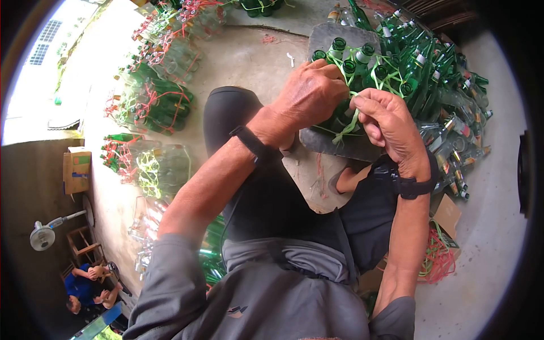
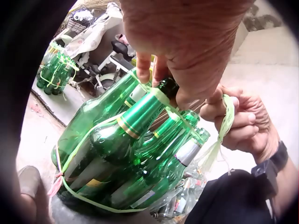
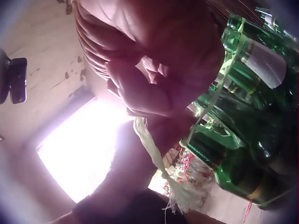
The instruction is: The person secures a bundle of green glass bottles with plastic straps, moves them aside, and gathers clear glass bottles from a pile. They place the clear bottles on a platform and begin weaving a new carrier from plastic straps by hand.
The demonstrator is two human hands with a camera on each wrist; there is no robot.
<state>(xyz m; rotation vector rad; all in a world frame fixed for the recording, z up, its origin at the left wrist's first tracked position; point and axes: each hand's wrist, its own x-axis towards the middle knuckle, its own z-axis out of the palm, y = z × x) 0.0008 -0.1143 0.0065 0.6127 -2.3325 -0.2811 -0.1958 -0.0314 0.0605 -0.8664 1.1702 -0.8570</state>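
Beside the bottle bundle (image 1: 362,65), loose bottles (image 1: 447,107) heaped, fan (image 1: 42,237) across.

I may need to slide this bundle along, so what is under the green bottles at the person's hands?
The green bottles stand on a grey slab, its rim showing past them. What supports the slab is hidden.

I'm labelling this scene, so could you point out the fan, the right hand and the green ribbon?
Fan (image 1: 42,237), head view: its round head.
Right hand (image 1: 395,124), head view: middle of the hand.
Green ribbon (image 2: 227,118), left wrist view: its hanging tail.
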